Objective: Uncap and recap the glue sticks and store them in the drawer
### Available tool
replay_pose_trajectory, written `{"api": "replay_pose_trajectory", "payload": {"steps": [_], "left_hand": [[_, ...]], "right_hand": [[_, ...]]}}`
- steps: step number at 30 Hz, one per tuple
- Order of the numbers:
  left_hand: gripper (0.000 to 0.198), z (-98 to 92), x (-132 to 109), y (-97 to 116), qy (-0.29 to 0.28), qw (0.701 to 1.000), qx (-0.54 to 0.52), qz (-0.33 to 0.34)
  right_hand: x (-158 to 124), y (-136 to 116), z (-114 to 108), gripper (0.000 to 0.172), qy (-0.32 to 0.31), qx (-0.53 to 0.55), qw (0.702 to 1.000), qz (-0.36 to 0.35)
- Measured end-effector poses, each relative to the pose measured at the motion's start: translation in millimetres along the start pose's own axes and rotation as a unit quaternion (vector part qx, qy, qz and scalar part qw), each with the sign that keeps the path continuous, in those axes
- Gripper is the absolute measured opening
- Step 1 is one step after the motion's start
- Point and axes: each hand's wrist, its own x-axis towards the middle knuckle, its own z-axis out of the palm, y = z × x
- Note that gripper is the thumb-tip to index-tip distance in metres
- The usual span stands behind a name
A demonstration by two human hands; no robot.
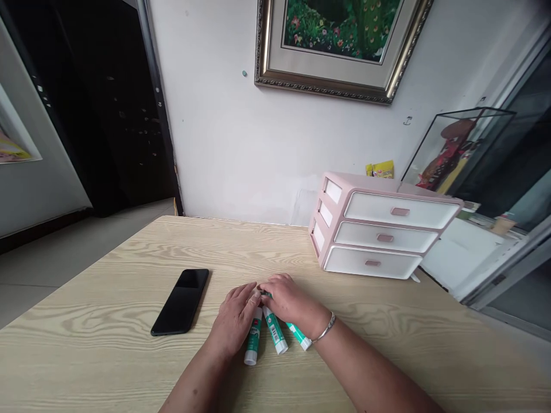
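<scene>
Three green-and-white glue sticks lie fanned out on the wooden table, their far ends meeting under my hands. The left glue stick has my left hand curled over its far end, thumb along its top. My right hand, with a silver bangle at the wrist, is closed over the far ends of the middle glue stick and the right glue stick. My fingertips touch or nearly touch each other, and the fingers partly hide the sticks' far ends.
A black phone lies on the table to the left. At the back right stands a pink-and-white drawer unit, with a yellow packet and a glass case behind it. A framed picture hangs on the wall.
</scene>
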Motion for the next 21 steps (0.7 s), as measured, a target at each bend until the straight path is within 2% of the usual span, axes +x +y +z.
{"api": "replay_pose_trajectory", "payload": {"steps": [2,3,4,5,6,10,13,16,18,21], "left_hand": [[0.049,1.5,-1,-1,-0.01,0.999,0.042,0.01],[0.049,2.7,-1,-2,-0.017,0.998,0.064,0.011],[0.049,3.9,-1,-2,-0.025,0.996,0.085,0.01],[0.049,5.1,-1,-3,-0.034,0.994,0.105,0.009],[0.048,6.0,-1,-3,-0.043,0.991,0.123,0.009],[0.048,8.3,-1,-1,-0.072,0.981,0.18,0.002],[0.049,10.6,-1,-2,-0.081,0.975,0.208,-0.002],[0.048,12.6,-1,-4,-0.083,0.973,0.217,-0.003],[0.048,12.5,-1,-5,-0.084,0.972,0.219,-0.002],[0.049,10.3,0,-3,-0.088,0.971,0.221,-0.004]], "right_hand": [[-8,15,9,0.022,0.075,0.105,0.991,0.035],[-13,27,14,0.024,0.132,0.186,0.971,0.076],[-20,41,17,0.024,0.191,0.27,0.935,0.131],[-26,58,18,0.024,0.25,0.356,0.878,0.202],[-33,76,18,0.026,0.291,0.39,0.836,0.255],[-64,149,-1,0.033,0.394,0.427,0.709,0.399],[-82,187,-23,0.028,0.431,0.466,0.605,0.481],[-90,206,-42,0.029,0.428,0.508,0.525,0.532],[-89,211,-51,0.033,0.426,0.53,0.488,0.547],[-85,215,-59,0.036,0.433,0.55,0.455,0.55]]}}
